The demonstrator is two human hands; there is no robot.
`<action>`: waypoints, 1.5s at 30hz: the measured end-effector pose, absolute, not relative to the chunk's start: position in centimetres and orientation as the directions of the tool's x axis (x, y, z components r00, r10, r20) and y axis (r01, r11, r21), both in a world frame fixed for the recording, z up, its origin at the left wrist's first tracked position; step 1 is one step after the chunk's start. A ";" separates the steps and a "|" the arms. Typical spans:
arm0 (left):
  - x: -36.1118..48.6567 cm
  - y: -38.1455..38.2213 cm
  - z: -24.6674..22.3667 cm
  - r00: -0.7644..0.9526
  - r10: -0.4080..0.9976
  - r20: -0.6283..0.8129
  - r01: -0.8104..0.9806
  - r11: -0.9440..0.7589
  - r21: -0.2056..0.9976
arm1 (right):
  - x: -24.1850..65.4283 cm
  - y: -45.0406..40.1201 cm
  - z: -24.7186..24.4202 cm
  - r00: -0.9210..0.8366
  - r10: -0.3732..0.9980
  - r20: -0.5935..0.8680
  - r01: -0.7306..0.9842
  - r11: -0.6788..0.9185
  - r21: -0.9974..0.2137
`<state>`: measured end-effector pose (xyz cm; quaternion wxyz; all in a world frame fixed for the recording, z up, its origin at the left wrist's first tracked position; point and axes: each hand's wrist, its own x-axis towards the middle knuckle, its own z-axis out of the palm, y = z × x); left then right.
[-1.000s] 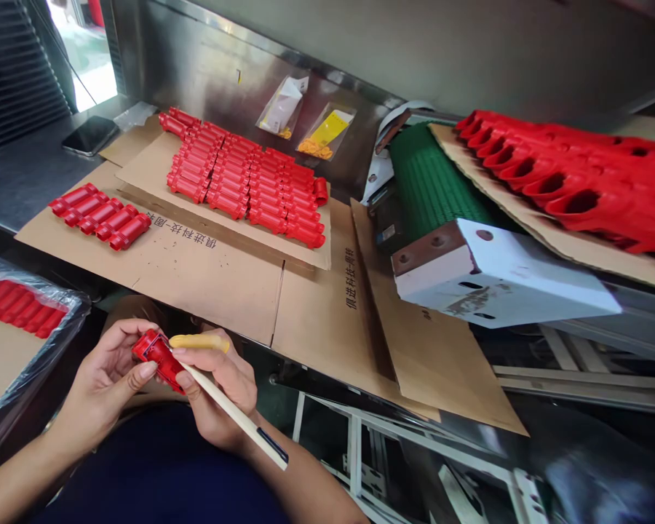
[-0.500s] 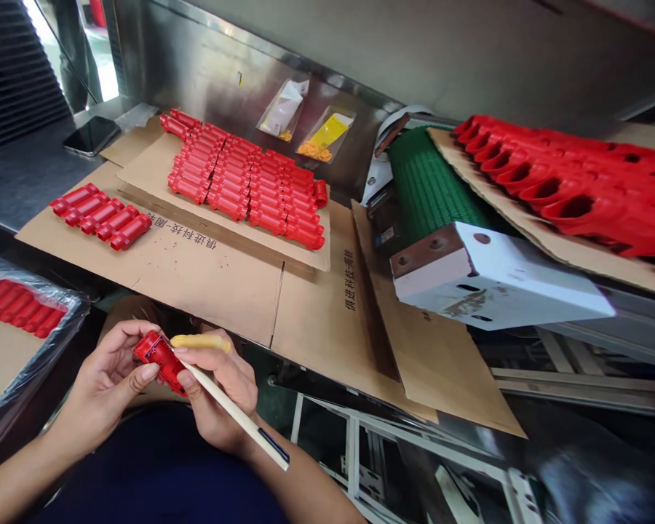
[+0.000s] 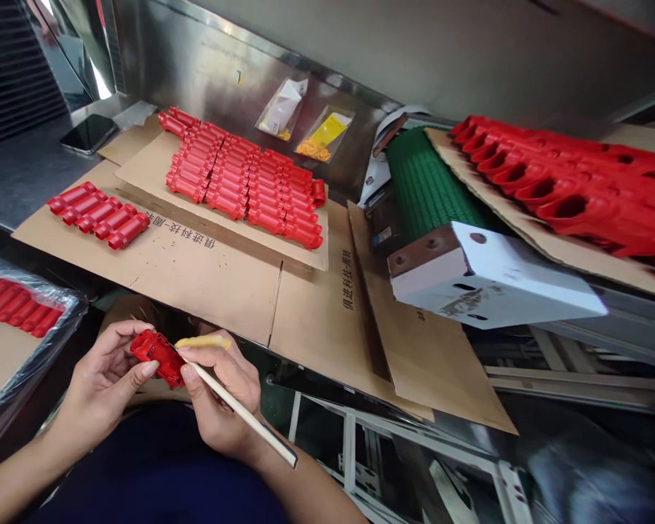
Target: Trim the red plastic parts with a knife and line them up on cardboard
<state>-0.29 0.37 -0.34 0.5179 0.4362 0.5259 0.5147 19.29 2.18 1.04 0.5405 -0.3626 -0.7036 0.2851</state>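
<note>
Between thumb and fingers, my left hand (image 3: pixel 106 378) grips a red ribbed tubular part (image 3: pixel 161 356). A pale stick-like tool (image 3: pixel 240 409) with a dark strip near its rear end is in my right hand (image 3: pixel 226 393), its front end at the red part. A yellow cover (image 3: pixel 203 341) sits on one finger of that hand. Beyond my hands, a short row of red parts (image 3: pixel 98 215) lies on the cardboard (image 3: pixel 212 291), and many similar parts (image 3: pixel 245 178) stand grouped on a raised cardboard sheet (image 3: pixel 158 164).
A phone (image 3: pixel 89 134) lies at the back left; two plastic bags (image 3: pixel 282 109) rest against the metal wall. On the right, red parts (image 3: pixel 573 182) lie on cardboard above a green conveyor (image 3: pixel 429 178) with a white bracket (image 3: pixel 496 280). A plastic-lined box (image 3: pixel 68 320) is at left.
The red part has turned slightly in my left hand, and the tool's rear end has shifted a little to the right. At the back left, the background person's visible part has changed.
</note>
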 end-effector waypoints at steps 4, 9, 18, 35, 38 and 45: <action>-0.4 0.4 -0.2 -0.059 0.993 -0.103 -0.067 0.099 0.993 | 19.7 2.1 1.3 -0.168 0.832 0.528 0.175 0.552 -0.815; -1.2 0.5 -0.2 0.026 0.990 -0.140 -0.025 0.141 0.990 | 19.4 2.4 1.1 -0.176 0.784 0.595 0.120 0.617 -0.778; -1.0 0.1 -0.1 0.011 0.990 -0.139 -0.032 0.140 0.990 | 19.1 2.2 0.9 -0.172 0.796 0.580 0.144 0.603 -0.785; 0.1 0.5 0.4 -0.192 0.963 -0.191 -0.217 0.149 0.965 | 18.5 2.3 -0.4 -0.120 0.787 0.605 0.147 0.617 -0.773; -0.4 0.5 -0.1 -0.115 0.962 -0.249 -0.357 0.193 0.914 | 19.5 2.5 -0.3 -0.119 0.922 0.369 -0.171 0.347 -0.922; 0.1 0.7 -0.2 -0.009 0.947 -0.322 -0.504 0.274 0.819 | 20.7 3.2 -1.9 -0.221 0.948 0.228 -0.478 0.098 -0.873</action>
